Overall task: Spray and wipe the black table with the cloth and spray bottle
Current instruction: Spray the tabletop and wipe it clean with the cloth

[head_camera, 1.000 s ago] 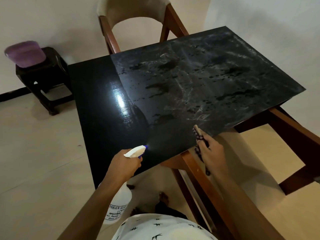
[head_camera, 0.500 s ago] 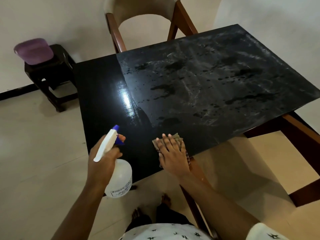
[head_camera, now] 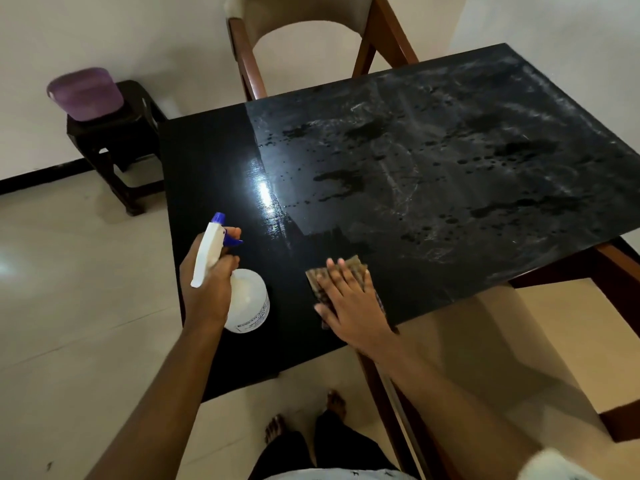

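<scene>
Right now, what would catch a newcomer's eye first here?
The black table fills the view, its right part grey with smears and dark droplets. At its near edge the right hand presses a brown cloth flat, and the left hand grips a white spray bottle.

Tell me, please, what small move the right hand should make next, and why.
Probably slide the cloth forward under the flat right hand into the streaked, wet patches of the black table; the left hand holds the spray bottle aside.
</scene>
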The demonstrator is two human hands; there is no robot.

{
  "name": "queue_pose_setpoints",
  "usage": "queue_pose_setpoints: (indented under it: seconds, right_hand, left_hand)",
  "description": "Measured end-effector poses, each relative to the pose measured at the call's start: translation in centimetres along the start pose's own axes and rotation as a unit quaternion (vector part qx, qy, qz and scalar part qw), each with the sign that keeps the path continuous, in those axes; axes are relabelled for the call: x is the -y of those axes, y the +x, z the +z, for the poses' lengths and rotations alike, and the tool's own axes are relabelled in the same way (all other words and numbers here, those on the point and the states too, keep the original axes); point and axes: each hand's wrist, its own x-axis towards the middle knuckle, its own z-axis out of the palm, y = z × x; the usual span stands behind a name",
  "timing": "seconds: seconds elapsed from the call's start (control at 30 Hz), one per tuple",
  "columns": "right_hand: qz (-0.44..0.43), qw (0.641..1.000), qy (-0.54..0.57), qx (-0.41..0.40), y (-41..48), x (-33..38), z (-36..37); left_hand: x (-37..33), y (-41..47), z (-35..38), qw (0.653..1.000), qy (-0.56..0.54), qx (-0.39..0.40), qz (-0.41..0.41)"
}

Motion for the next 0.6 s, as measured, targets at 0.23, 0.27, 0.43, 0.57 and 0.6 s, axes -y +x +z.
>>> queue_pose_setpoints:
  seconds: [0.23, 0.27, 0.43, 0.57, 0.6]
  right_hand:
    - [-0.003, 0.998, -0.029, -0.056, -4.2, -0.8, 2.1]
    - [-0.006, 0.998, -0.029, -0.055, -3.0, -0.7, 1.7]
    - [0.023, 0.998, -0.015, -0.050, 7.6, 0.4, -0.1]
    - [0.028, 0.999, -0.012, -0.025, 16.3, 1.5, -2.1]
    - [0.030, 0.999, -0.014, -0.020, 17.4, 1.6, -2.4]
  left_hand:
    - [1.4, 1.2, 0.1, 1.000, 0.003, -0.009, 0.010]
    - [1.5, 1.5, 0.1, 1.000, 0.000, -0.009, 0.019]
    - [2.1, 3.3, 0.3, 0.999, -0.002, -0.012, 0.049]
    - [2.5, 4.9, 0.5, 0.997, 0.006, -0.017, 0.077]
    - [2.5, 5.4, 0.6, 0.997, 0.004, -0.017, 0.079]
